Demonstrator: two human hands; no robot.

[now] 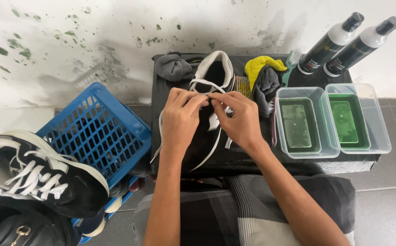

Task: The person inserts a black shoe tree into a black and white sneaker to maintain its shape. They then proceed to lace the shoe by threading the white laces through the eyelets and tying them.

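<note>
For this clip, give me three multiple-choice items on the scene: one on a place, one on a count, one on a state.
1. Where does the blue crate sit relative to the black stand?
A. to its left
B. on top of it
C. to its right

2. How many clear tubs stand on it?
A. one
B. two
C. four

3. What are the left hand and right hand doing?
A. resting flat
B. pinching a white lace
C. holding a bottle

Answers: 1 A, the crate lies left of the stand; 2 B, two tubs stand side by side; 3 B, both hands' fingertips meet on the lace over the black shoe.
</note>
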